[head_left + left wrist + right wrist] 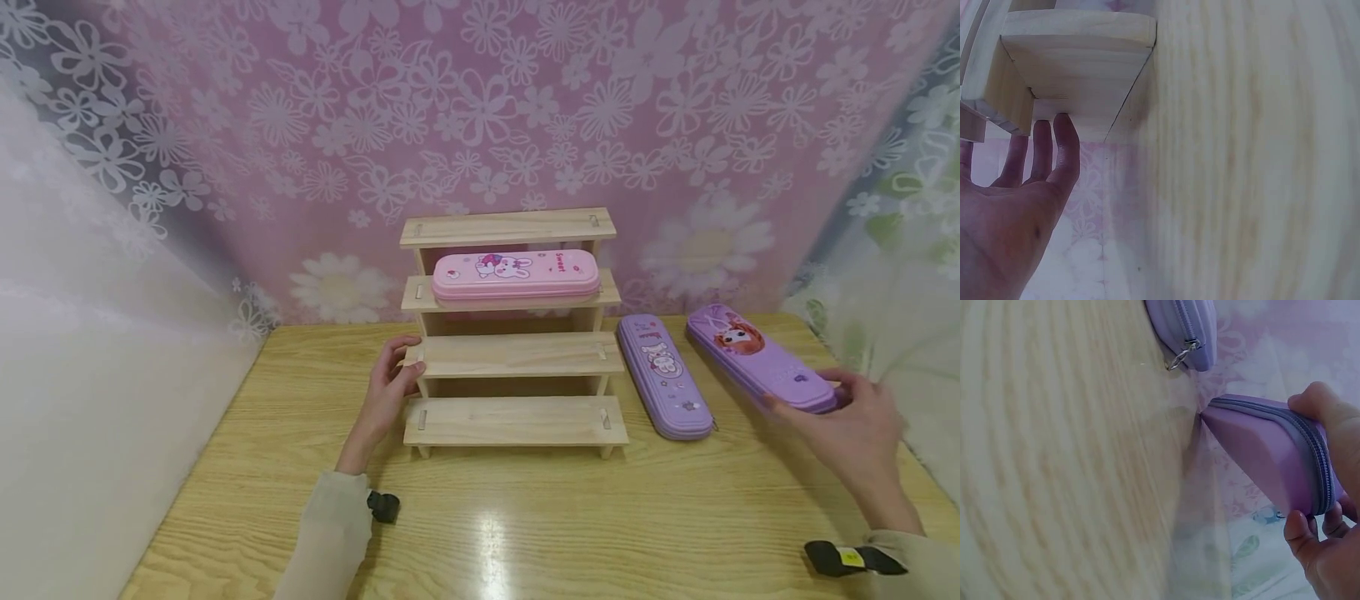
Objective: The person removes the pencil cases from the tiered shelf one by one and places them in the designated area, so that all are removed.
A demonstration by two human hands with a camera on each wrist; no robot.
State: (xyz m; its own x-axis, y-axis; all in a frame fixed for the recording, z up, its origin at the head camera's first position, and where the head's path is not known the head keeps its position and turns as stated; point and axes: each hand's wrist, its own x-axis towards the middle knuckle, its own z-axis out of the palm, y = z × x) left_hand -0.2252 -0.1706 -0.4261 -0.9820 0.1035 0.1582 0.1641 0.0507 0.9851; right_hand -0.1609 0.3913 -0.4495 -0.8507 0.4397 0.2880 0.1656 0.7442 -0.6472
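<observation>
My right hand (855,425) holds the near end of the purple pencil case with the girl picture (761,358). The thumb sits on one side and the fingers (1302,534) curl under the other, so the grip is pinching the case by its edges. The case lies at the right side of the wooden surface (525,517), with its far end pointing at the back wall. I cannot tell if that end is already lifted.

My left hand (386,392) rests against the left side of the wooden step shelf (516,358). Its fingers (1063,140) are straight and spread, touching the wood — not grabbing it.

To do this step well, I think I should keep the pinch snug, because the case looks smooth and a bit slippery. I should lift it flat, not by one corner, so it does not swing. The left hand should press on the shelf so it does not slide.

The shelf is pale, plain wood with four flat steps. A pink pencil case with a bunny (516,275) lies on the second step from the top — long, with round ends. A second purple pencil case (663,377) lies between the shelf and my case, with a small metal zipper ring (1179,357).
</observation>
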